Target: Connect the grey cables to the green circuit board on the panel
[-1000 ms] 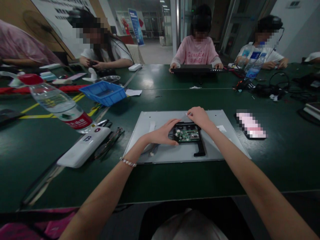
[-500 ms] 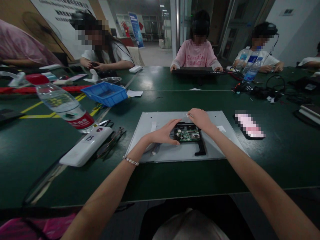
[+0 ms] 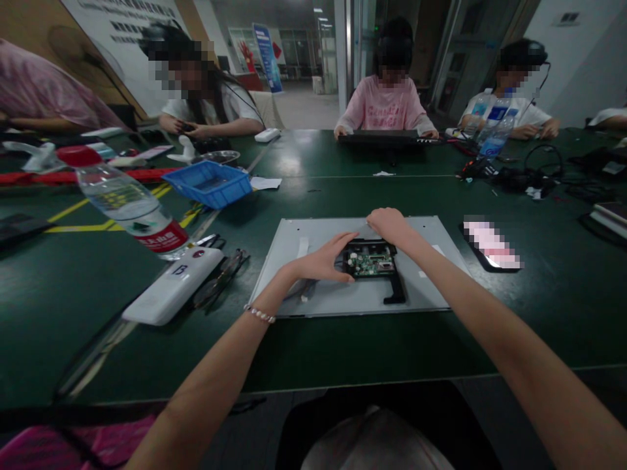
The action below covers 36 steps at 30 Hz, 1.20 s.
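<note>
A green circuit board (image 3: 369,262) sits in a black plastic frame (image 3: 396,287), which lies on a flat grey metal panel (image 3: 294,251). My left hand (image 3: 321,261) spans the frame's left end, fingers at the far corner and thumb at the near one, gripping it. Beyond the frame's far edge, my right hand (image 3: 389,225) is closed with the fingertips pinched together. Something small and pale may be between them, too unclear to name. Loose wires (image 3: 304,292) lie on the panel below my left wrist.
Left of the panel are glasses (image 3: 220,281), a white power bank (image 3: 174,284), a water bottle (image 3: 132,209) and a blue basket (image 3: 210,186). A phone (image 3: 490,245) lies to the right. Several people sit around the green table (image 3: 304,352), with cables (image 3: 519,179) at the far right.
My right hand has shifted slightly away from me, its fingers curled tighter, and the pale bit at its fingertips shows less. My left hand stays on the frame. The whole view has moved slightly.
</note>
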Each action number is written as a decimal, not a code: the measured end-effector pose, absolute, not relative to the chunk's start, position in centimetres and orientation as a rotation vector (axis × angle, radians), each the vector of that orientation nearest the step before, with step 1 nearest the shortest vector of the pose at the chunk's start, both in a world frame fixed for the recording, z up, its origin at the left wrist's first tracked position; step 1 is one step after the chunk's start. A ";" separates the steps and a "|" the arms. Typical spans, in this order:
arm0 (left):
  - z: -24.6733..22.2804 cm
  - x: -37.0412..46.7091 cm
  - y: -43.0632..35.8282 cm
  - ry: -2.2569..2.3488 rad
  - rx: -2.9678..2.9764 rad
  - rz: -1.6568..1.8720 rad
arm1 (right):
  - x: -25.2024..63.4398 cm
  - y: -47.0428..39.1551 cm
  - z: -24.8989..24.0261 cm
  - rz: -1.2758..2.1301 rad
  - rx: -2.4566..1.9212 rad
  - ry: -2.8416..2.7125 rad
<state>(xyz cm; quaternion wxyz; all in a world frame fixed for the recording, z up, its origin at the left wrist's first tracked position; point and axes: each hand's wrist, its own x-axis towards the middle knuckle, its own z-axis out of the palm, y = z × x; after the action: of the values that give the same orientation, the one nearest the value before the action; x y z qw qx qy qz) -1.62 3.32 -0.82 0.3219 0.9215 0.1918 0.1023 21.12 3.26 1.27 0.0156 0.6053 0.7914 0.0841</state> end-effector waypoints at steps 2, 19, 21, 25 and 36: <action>-0.8 -1.6 3.3 0.497 2.417 0.273 | 21.3 2.7 1.2 0.268 1.887 2.483; -0.7 -1.4 3.1 0.486 2.392 0.333 | 19.4 0.3 -0.4 0.137 1.872 2.788; -0.8 -1.5 3.0 0.525 2.386 0.331 | 19.4 0.1 -0.7 0.082 1.879 2.819; -0.9 -1.6 2.9 0.564 2.368 0.312 | 19.6 -0.1 -0.9 -0.028 1.852 2.913; -0.9 -1.5 3.1 0.508 2.373 0.313 | 21.3 -3.5 2.7 -0.292 1.925 3.146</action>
<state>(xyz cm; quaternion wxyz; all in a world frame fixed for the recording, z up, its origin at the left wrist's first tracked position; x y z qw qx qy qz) -1.54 3.11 -0.88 0.3405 0.9118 0.1953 0.1203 21.29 -3.54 2.68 -0.2757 0.5001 0.8174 -0.0759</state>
